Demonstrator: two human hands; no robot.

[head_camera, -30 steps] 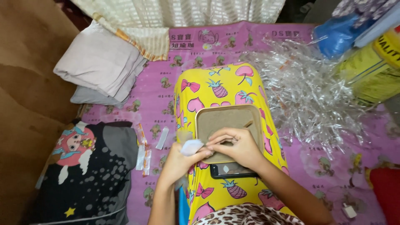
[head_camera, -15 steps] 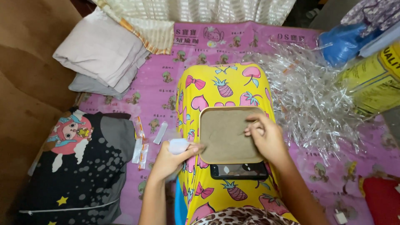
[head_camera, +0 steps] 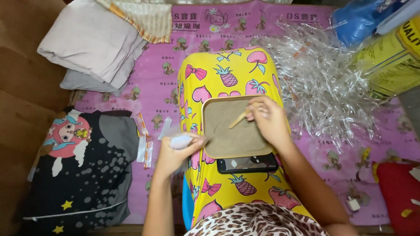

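Right hand (head_camera: 269, 120) grips a wooden spoon (head_camera: 239, 119) (bowl buried in powder), left hand (head_camera: 175, 150) pinches a blurred sachet (head_camera: 180, 141).

Shallow rectangular tray (head_camera: 209, 131) with rounded corners, tan rim, filled level with fine brown powder, resting flat on the lap over yellow fruit-print cloth. Small wooden scoop (head_camera: 239, 119), pale and slender, tilted with its lower end in the powder near the tray's upper right, pinched at its top. Small clear plastic packet (head_camera: 180, 141), whitish and slightly blurred, held just beside the tray's left edge, mouth turned toward the powder.
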